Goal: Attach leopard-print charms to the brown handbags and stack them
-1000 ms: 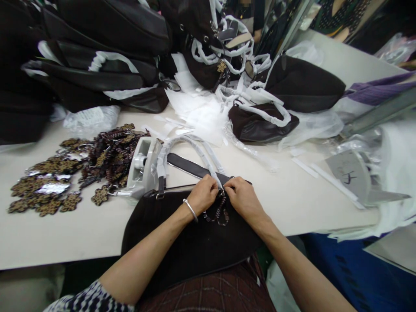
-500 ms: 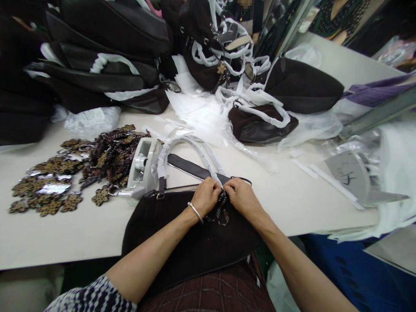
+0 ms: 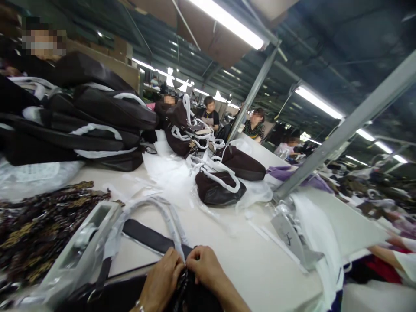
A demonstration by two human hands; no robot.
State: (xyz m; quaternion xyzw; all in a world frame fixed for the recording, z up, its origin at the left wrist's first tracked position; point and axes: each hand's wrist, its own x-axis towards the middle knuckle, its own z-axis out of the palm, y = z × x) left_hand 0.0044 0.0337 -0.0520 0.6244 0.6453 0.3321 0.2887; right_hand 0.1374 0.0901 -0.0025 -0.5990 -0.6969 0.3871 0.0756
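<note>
A dark brown bag [image 3: 123,291] lies at the bottom of the view, its handles [image 3: 162,208] wrapped in white. Both hands meet at the base of one handle, near the bag's top edge. My left hand [image 3: 164,275] has its fingers closed there, over a dark braided cord [image 3: 181,290]. Close beside it on the right, my right hand [image 3: 203,264] pinches at the same spot. Fingers hide what exactly each one grips. Behind the hands lies a dark strap [image 3: 146,236].
Left of the bag are a grey dispenser [image 3: 69,260] and a heap of braided charms [image 3: 35,229]. Dark bags [image 3: 97,125] are piled behind, with more bags [image 3: 221,188] and white sheets [image 3: 165,173]. A metal post [image 3: 351,125] slants at right; several people are beyond.
The view has tilted upward, bringing the ceiling lights and more people into sight. Both hands remain together at the handle base and now appear lower and further left in the picture.
</note>
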